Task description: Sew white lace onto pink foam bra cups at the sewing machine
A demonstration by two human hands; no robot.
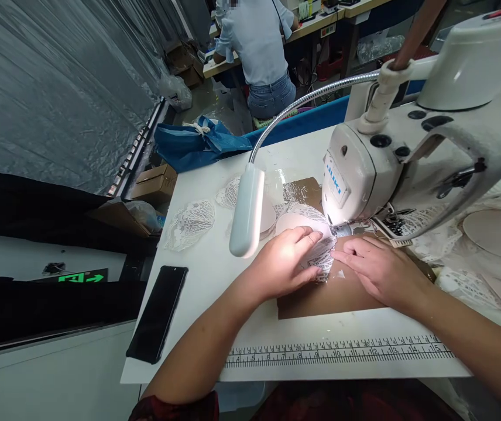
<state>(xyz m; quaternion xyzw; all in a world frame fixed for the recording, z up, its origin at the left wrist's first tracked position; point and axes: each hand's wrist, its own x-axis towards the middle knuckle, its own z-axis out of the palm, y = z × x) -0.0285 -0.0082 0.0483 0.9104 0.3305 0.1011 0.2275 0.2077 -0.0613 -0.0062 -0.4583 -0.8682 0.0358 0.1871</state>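
Observation:
A white lace piece (pixel 324 257) with a smooth pale cup shape (pixel 294 220) lies under the head of a white sewing machine (pixel 356 175). My left hand (pixel 288 257) rests on the lace, fingers stretched forward and thumb apart, pressing it down. At the lace's right edge is my right hand (pixel 377 269), with its fingers curled and a fingertip touching the edge. Whatever those curled fingers hold is hidden. Brown board (pixel 321 301) lies beneath both hands. The needle area is partly hidden by the machine head.
A lamp (pixel 247 210) on a bendy metal neck hangs left of the machine. More lace pieces (pixel 191 225) lie on the white table, with a black phone (pixel 157 314) at its left. Lace and pale cups (pixel 500 234) pile up at right. A person (pixel 261 52) sits ahead.

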